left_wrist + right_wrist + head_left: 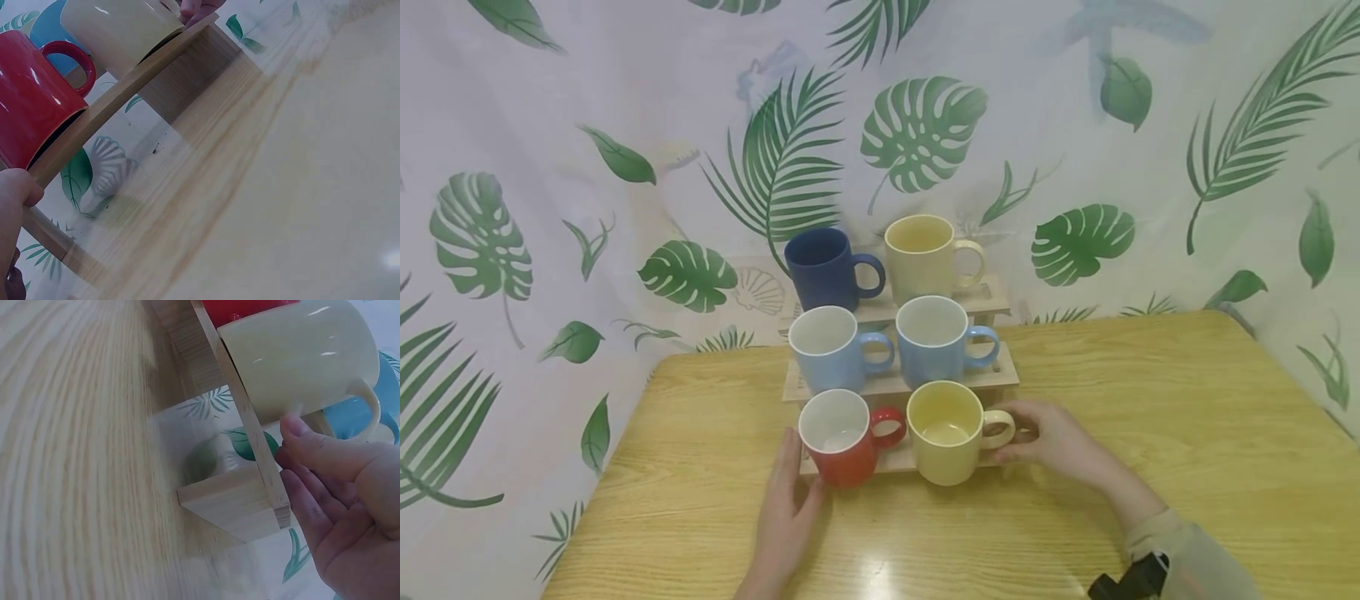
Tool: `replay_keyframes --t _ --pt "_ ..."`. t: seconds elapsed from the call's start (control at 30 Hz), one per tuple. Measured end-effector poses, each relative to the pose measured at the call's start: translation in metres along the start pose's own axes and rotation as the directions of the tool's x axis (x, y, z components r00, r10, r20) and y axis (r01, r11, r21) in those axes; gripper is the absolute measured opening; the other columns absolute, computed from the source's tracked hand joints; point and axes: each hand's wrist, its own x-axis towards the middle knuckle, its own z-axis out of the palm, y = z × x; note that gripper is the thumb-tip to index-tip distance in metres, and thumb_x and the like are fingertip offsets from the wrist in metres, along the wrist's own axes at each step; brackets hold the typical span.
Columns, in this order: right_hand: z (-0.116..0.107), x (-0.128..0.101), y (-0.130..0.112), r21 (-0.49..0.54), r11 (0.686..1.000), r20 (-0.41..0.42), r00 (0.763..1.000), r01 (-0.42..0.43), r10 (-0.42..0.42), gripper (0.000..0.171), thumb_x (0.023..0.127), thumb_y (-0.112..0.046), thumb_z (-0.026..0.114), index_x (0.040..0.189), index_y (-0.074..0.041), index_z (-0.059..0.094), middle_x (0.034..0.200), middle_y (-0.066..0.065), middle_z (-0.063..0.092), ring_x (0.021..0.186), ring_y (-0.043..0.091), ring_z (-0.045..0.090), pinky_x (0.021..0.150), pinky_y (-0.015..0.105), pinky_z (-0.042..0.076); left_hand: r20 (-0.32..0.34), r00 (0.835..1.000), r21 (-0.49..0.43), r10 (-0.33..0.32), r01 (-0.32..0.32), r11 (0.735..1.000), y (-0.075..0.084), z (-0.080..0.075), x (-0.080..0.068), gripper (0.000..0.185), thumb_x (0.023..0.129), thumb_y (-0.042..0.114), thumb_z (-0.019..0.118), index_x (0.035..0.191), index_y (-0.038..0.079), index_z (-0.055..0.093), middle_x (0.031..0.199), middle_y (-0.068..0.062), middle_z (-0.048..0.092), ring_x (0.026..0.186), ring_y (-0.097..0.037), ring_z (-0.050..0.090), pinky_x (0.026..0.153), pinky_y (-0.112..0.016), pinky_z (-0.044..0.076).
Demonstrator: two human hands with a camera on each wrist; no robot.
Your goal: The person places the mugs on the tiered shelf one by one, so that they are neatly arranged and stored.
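On rack, yellow mug (upright) handle rightward.

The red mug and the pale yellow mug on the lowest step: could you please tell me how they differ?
The red mug is glossy red outside and white inside; the pale yellow mug is yellow inside and out. The red mug stands at the left end, by the left hand; the pale yellow mug stands at the right, its handle by the right hand. Both stand upright on the wooden rack, handles pointing right.
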Motion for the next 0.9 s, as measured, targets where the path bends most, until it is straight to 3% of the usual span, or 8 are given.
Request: replay_keyframes --t 0.23,0.3,0.47,0.6,0.9 --pt "-0.0009 0.0024 0.0091 0.019 0.999 -0.010 0.999 -0.037 0.037 0.053 0.067 -0.021 0.078 0.116 -0.014 0.058 0.110 0.006 0.062 0.103 0.025 0.060 0.083 0.027 0.051 -0.005 1.000 0.019 -0.001 0.002 1.000 0.0005 0.0001 0.0010 0.069 0.090 0.024 0.055 0.146 0.027 0.016 0.152 0.008 0.013 0.138 -0.017 0.013 0.109 -0.051 0.018" --pt "-0.0012 0.0025 0.0106 0.023 0.999 -0.007 0.999 -0.034 0.035 0.052 0.069 -0.019 0.077 0.116 -0.015 0.058 0.111 0.005 0.061 0.105 0.025 0.058 0.084 0.027 0.051 -0.004 1.000 0.019 -0.002 0.002 1.000 0.0006 -0.0003 0.0008 0.069 0.090 0.024 0.055 0.146 0.029 0.014 0.151 0.010 0.012 0.138 -0.016 0.013 0.109 -0.050 0.018" --pt "-0.0029 0.0013 0.0089 0.008 1.000 -0.001 1.000 -0.011 0.011 0.041 0.078 -0.001 0.065 0.117 -0.012 0.057 0.112 0.007 0.062 0.107 0.027 0.057 0.087 0.032 0.050 -0.011 1.000 0.003 0.003 -0.003 1.000 0.0011 -0.0004 0.0000 0.072 0.089 0.020 0.057 0.145 0.032 0.014 0.151 0.010 0.013 0.138 -0.015 0.013 0.110 -0.049 0.017" --pt "-0.0041 0.0004 0.0066 0.014 1.000 0.009 1.000 0.003 -0.003 0.045 0.077 0.013 0.053 0.118 -0.008 0.056 0.114 0.011 0.060 0.108 0.030 0.056 0.085 0.030 0.051 -0.017 1.000 -0.006 0.018 -0.018 1.000 -0.0004 0.0008 0.0014 0.074 0.086 0.013 0.058 0.146 0.026 0.016 0.151 0.008 0.014 0.138 -0.016 0.013 0.110 -0.048 0.018" --pt "-0.0037 0.0014 0.0072 -0.004 1.000 0.002 1.000 0.027 -0.027 0.039 0.079 0.008 0.060 0.115 -0.007 0.058 0.110 0.010 0.062 0.107 0.030 0.057 0.085 0.030 0.051 -0.009 1.000 -0.010 0.009 -0.009 1.000 -0.0005 0.0019 0.0035 0.077 0.083 0.007 0.057 0.146 0.025 0.017 0.152 0.005 0.015 0.137 -0.014 0.014 0.110 -0.045 0.018"
